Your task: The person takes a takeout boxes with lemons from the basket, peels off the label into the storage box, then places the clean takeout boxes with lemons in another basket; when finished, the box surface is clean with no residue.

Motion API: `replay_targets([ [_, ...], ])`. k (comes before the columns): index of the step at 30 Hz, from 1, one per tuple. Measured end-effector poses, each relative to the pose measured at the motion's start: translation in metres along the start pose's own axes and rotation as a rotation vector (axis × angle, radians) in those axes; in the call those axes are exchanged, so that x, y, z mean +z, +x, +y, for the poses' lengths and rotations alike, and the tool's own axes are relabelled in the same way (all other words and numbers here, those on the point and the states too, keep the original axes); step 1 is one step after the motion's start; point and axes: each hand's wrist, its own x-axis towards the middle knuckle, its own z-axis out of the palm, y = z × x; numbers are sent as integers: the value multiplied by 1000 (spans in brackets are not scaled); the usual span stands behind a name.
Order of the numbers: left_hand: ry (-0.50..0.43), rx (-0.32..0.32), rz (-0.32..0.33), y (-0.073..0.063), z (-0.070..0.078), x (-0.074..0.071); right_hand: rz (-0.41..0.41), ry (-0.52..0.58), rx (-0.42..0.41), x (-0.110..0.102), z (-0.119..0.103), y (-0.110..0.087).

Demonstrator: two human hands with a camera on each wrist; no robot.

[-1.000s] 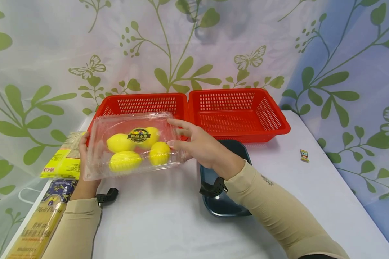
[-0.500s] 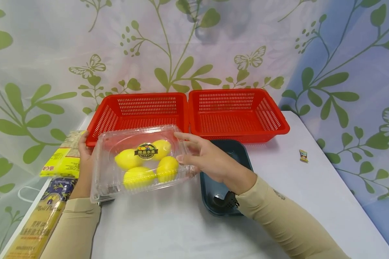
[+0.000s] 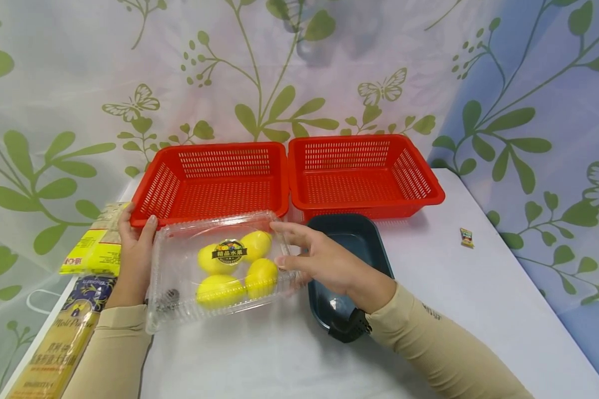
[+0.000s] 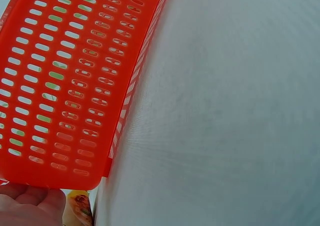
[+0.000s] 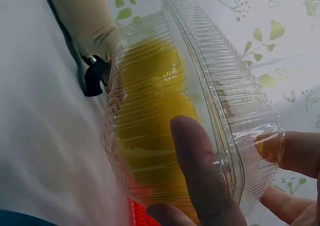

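A clear plastic clamshell box (image 3: pixel 219 266) with several yellow lemons (image 3: pixel 219 291) and a dark round label sits low over the white table (image 3: pixel 259 354), just in front of the left red basket (image 3: pixel 214 180). My left hand (image 3: pixel 138 238) holds its left edge, thumb at the lid's corner. My right hand (image 3: pixel 285 245) grips its right edge. In the right wrist view the thumb (image 5: pixel 200 171) presses one face of the ribbed box (image 5: pixel 220 86) and the fingers (image 5: pixel 295 153) the other. The left wrist view shows only the basket wall (image 4: pixel 75 81) and a bit of hand (image 4: pixel 30 206).
A second red basket (image 3: pixel 364 172) stands beside the first at the back. A dark teal tray (image 3: pixel 354 235) lies under my right wrist. Yellow packets (image 3: pixel 97 244) and a long pasta packet (image 3: pixel 60 343) lie along the table's left edge. A small wrapped sweet (image 3: pixel 466 237) is at right.
Both hands have brought the box of lemons down and toward me, from above the left basket to just over the table in front of it.
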Motion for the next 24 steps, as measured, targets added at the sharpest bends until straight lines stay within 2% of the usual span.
replay_targets([
  [3, 31, 36, 4, 1, -2, 1, 9, -36, 2, 0, 5, -1],
  [6, 22, 57, 9, 4, -6, 0, 19, -66, 7, 0, 9, -1],
  [15, 12, 39, 24, 12, -15, -3, 3, -53, 43, 1, 16, -3],
  [24, 8, 40, 38, 13, -15, -2, 47, -145, 54, 2, 18, -3],
])
